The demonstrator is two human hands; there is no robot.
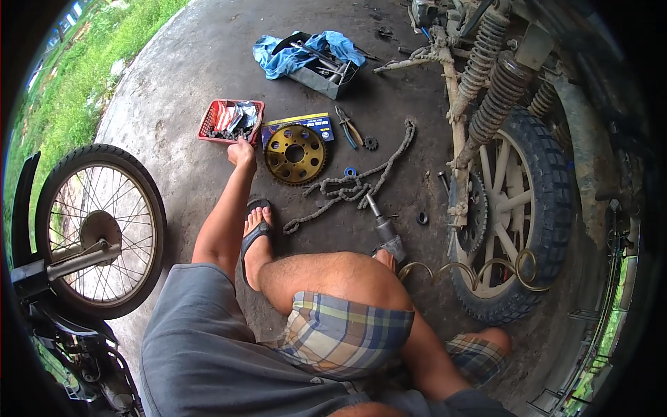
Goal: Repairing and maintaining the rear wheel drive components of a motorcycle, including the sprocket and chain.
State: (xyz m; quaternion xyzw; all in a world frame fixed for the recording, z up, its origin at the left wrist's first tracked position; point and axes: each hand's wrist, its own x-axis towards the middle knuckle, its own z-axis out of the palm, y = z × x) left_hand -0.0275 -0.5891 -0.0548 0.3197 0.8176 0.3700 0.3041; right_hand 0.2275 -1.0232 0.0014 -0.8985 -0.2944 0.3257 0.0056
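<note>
Left hand (pixel 242 154) pinches the near rim of the red basket (pixel 210 138), and the right hand (pixel 384 260), partly hidden by the knee (pixel 361 270), seems wrapped around the air wrench (pixel 385 229). Chain (pixel 356 189) and gold sprocket (pixel 295 154) lie on the floor (pixel 420 187), not fitted; a dark sprocket (pixel 476 226) sits on the back wheel (pixel 552 174), with mostly open floor before it.

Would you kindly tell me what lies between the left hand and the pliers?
In the head view, the gold sprocket and blue box lie between the left hand and the pliers.
</note>
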